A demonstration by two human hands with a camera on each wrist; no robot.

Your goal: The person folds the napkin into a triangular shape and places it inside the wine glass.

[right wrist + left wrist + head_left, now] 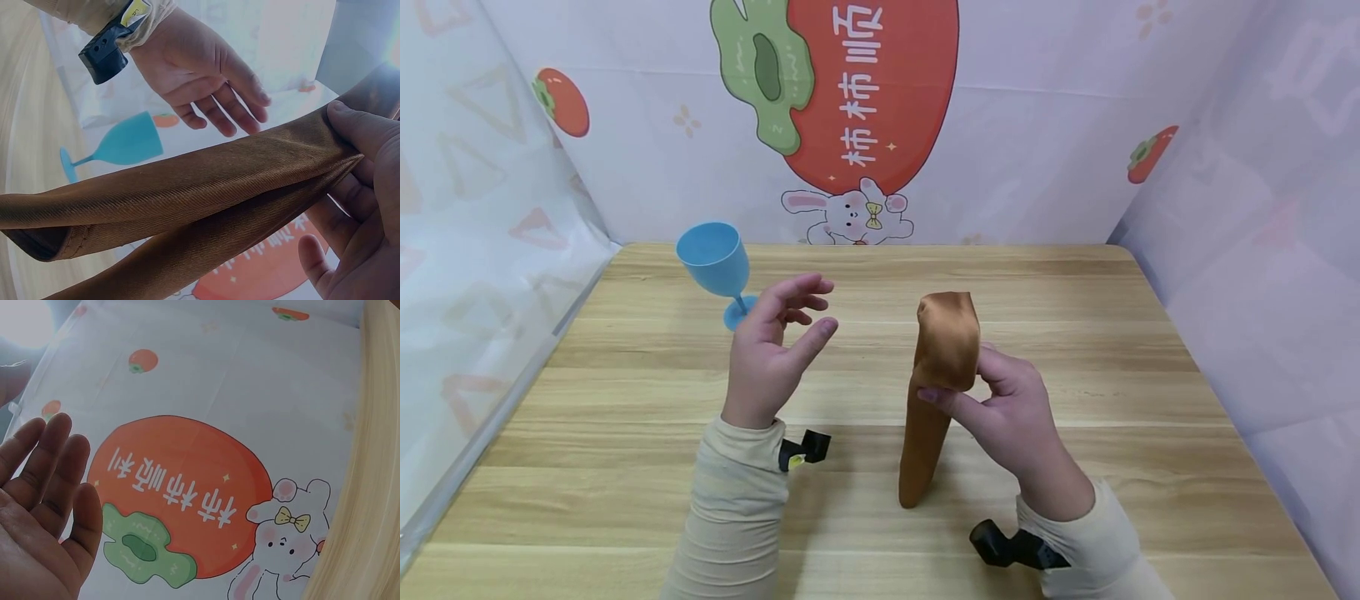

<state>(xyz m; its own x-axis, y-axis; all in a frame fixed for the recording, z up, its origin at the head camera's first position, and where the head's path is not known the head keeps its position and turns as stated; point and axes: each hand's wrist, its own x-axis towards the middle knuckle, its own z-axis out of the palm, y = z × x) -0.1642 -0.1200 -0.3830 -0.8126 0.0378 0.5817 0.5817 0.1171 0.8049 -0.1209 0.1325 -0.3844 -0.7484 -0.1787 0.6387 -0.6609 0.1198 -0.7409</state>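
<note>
A shiny brown necktie (pixel 927 442) hangs in folds from my right hand (pixel 1017 417), pinched between thumb and fingers near its upper end. In the right wrist view the necktie (pixel 187 181) shows diagonal ribbing and a doubled length, with a stitched edge at one end. My left hand (pixel 771 354) is raised to the left of it, fingers loosely bent and apart, holding nothing. The left wrist view shows the palm of that left hand (pixel 37 531) bare. Just behind the left hand stands a blue plastic goblet (pixel 718 262), upright, its foot partly overlapped by the hand.
The wood-grain table (pixel 1052 308) reaches back to a white cloth backdrop (pixel 1045 167) printed with persimmons and a rabbit. More pale cloth (pixel 482 192) hangs at both sides. Each wrist carries a small black camera (pixel 815 446) on a strap.
</note>
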